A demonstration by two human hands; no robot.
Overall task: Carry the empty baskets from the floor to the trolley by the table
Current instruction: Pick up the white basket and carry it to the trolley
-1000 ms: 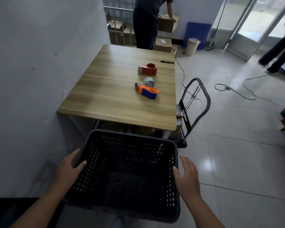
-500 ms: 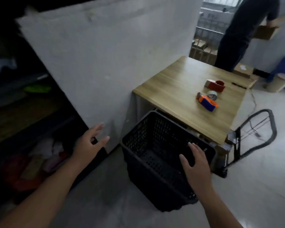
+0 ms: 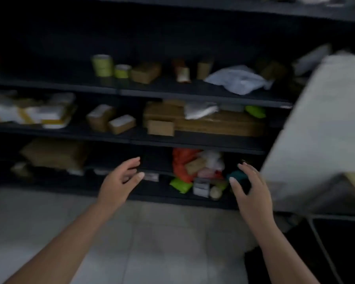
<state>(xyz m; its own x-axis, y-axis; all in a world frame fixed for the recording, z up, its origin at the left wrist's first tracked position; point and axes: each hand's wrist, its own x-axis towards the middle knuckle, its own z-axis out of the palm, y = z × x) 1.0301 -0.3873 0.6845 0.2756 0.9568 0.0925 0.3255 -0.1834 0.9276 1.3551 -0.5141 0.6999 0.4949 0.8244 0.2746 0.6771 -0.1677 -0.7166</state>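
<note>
Both my hands are raised in front of me over the pale tiled floor, empty with fingers spread. My left hand (image 3: pixel 119 181) is at centre left, my right hand (image 3: pixel 249 188) at centre right. A corner of the black plastic basket (image 3: pixel 340 249) shows at the bottom right edge, on the floor beside the white wall; neither hand touches it. The trolley and the table are out of view. The picture is blurred by motion.
A dark shelving unit (image 3: pixel 172 95) fills the view ahead, its shelves holding cardboard boxes (image 3: pixel 203 121), green cans (image 3: pixel 103 65), white bags and an orange bag (image 3: pixel 182 162). A white wall corner (image 3: pixel 324 128) juts in at the right. Pale floor tiles (image 3: pixel 152 232) lie below.
My view has swung left from the table and trolley to the shelves. Both hands have let go of the black basket, which now lies at the bottom right edge.
</note>
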